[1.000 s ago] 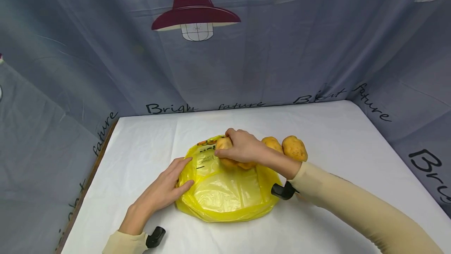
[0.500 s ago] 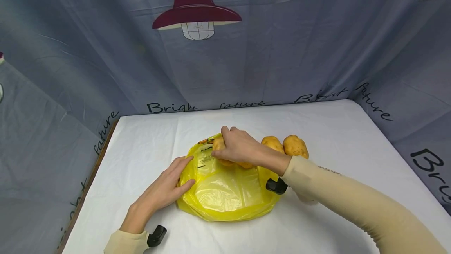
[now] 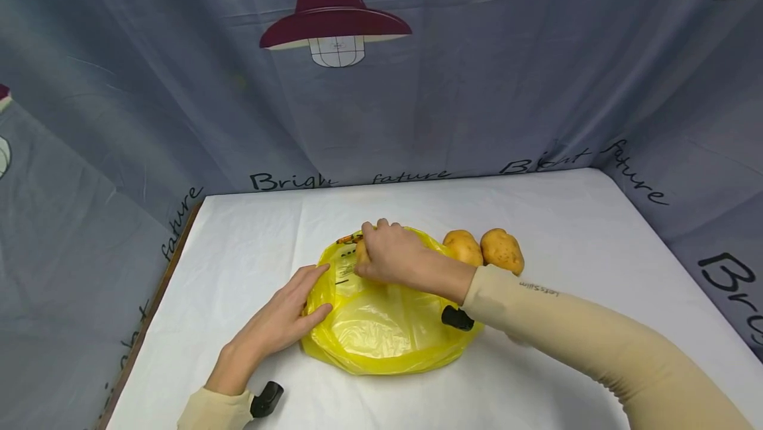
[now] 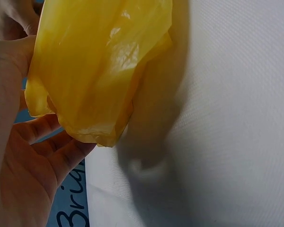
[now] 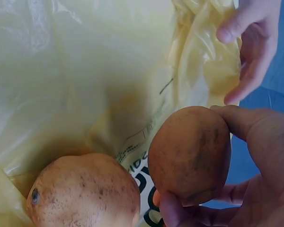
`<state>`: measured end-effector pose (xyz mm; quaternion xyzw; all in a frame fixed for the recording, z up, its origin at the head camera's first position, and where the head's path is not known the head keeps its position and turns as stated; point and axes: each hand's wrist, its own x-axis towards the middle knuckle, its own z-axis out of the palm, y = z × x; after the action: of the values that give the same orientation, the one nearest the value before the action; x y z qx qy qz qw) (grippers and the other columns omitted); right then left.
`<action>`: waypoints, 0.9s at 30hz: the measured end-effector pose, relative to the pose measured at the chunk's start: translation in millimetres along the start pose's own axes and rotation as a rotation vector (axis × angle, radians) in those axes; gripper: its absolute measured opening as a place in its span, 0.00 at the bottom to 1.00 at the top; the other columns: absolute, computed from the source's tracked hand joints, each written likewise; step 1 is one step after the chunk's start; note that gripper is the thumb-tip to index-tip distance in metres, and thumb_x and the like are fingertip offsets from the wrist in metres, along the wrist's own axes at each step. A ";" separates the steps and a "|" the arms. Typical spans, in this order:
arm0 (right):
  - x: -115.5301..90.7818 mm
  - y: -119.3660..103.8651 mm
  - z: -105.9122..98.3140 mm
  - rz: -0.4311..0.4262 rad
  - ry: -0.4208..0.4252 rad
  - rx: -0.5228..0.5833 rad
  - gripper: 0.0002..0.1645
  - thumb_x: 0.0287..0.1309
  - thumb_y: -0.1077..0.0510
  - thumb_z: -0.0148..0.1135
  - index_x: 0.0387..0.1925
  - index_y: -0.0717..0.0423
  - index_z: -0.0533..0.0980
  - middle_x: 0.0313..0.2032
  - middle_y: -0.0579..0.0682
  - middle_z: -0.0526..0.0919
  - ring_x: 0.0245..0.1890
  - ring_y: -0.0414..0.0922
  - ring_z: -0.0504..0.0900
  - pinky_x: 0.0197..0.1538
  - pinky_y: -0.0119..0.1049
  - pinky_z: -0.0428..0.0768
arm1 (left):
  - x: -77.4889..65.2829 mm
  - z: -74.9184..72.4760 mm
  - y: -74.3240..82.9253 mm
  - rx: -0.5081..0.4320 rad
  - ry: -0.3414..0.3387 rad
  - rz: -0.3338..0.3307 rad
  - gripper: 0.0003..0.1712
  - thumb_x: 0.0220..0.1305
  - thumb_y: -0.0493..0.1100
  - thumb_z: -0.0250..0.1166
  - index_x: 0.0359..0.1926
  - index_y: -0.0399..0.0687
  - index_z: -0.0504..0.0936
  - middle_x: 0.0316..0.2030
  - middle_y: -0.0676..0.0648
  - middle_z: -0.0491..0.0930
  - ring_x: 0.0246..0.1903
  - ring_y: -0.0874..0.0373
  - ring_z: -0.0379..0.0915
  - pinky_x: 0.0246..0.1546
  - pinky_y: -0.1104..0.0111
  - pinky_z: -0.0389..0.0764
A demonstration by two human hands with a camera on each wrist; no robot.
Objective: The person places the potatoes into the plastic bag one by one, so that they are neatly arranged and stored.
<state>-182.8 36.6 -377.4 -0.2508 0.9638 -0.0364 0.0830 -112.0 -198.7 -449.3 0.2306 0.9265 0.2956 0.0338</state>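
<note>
A yellow plastic bag (image 3: 381, 337) lies with its mouth spread on the white table. My right hand (image 3: 393, 254) reaches over the bag's far part and holds a potato (image 5: 189, 156) between thumb and fingers. Beside it in the right wrist view, a second potato (image 5: 85, 194) rests inside the bag. At the bag's left rim is my left hand (image 3: 277, 317), thumb and fingers apart and extended against the plastic. In the left wrist view its fingers (image 4: 68, 153) touch the bag's edge. From the head, my right hand covers most of the held potato.
Two more potatoes, one (image 3: 463, 248) next to the bag and another (image 3: 502, 251) to its right, lie on the white-covered table (image 3: 250, 231). A grey curtain (image 3: 477, 85) with printed lamps and lettering rises behind and at both sides.
My right hand has moved left and slightly inward over the bag with the potato. The far rim of the bag now shows to the right of that hand. My left hand stays put.
</note>
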 end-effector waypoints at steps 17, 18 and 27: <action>10.1 -11.6 25.6 0.003 -0.056 -0.205 0.41 0.61 0.32 0.63 0.60 0.59 0.72 0.50 0.60 0.79 0.50 0.56 0.80 0.44 0.44 0.85 | -0.7 2.5 1.2 0.007 0.003 0.009 0.40 0.69 0.52 0.66 0.76 0.47 0.61 0.69 0.48 0.66 0.67 0.51 0.65 0.67 0.53 0.67; 10.5 -11.9 27.5 -0.001 -0.058 -0.227 0.41 0.61 0.31 0.62 0.59 0.59 0.72 0.49 0.60 0.79 0.50 0.56 0.80 0.44 0.43 0.85 | -0.6 2.5 1.3 0.007 0.002 0.008 0.41 0.69 0.51 0.66 0.76 0.47 0.61 0.69 0.48 0.66 0.67 0.51 0.65 0.67 0.53 0.67; 11.9 -9.6 37.5 0.001 -0.035 -0.292 0.41 0.59 0.28 0.61 0.55 0.58 0.73 0.45 0.59 0.79 0.46 0.54 0.81 0.37 0.41 0.85 | 1.3 2.8 -0.1 0.022 -0.004 0.004 0.40 0.69 0.51 0.65 0.76 0.47 0.61 0.69 0.48 0.66 0.67 0.51 0.65 0.66 0.52 0.68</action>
<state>-181.8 21.4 -414.9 -0.2603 0.9574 0.1085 0.0626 -112.6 -196.7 -451.6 0.2335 0.9291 0.2848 0.0325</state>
